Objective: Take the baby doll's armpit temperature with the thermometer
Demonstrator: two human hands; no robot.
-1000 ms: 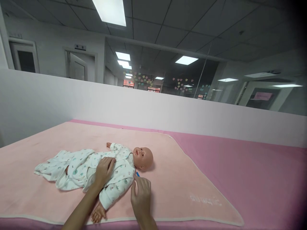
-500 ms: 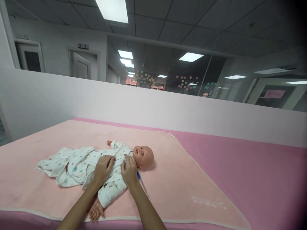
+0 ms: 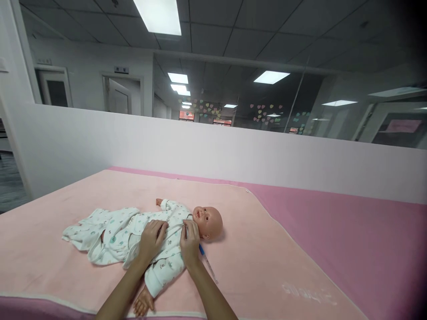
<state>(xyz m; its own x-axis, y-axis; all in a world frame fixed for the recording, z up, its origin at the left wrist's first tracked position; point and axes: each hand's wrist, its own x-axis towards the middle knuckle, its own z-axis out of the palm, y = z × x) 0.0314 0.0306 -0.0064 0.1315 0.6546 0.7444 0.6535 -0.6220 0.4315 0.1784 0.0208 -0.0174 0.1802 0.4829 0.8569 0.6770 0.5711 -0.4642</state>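
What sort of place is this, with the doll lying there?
Possibly an infant-care practice room, though I can't be sure. A clothed baby doll lies on a peach blanket, office-like ceiling light panels hang overhead, and doors show beyond the low white partition.

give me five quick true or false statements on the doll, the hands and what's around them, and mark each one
1. The baby doll lies face up on the peach blanket. True.
2. The right hand is nearer to the doll's head than the left hand is. True.
3. The right hand is holding the slim blue-ended stick. False: the stick lies on the blanket, beside the right forearm.
4. The doll's outfit is plain, with no print. False: the outfit is whitish with small prints.
5. Both of the doll's hands are covered by its sleeves. False: both show bare.
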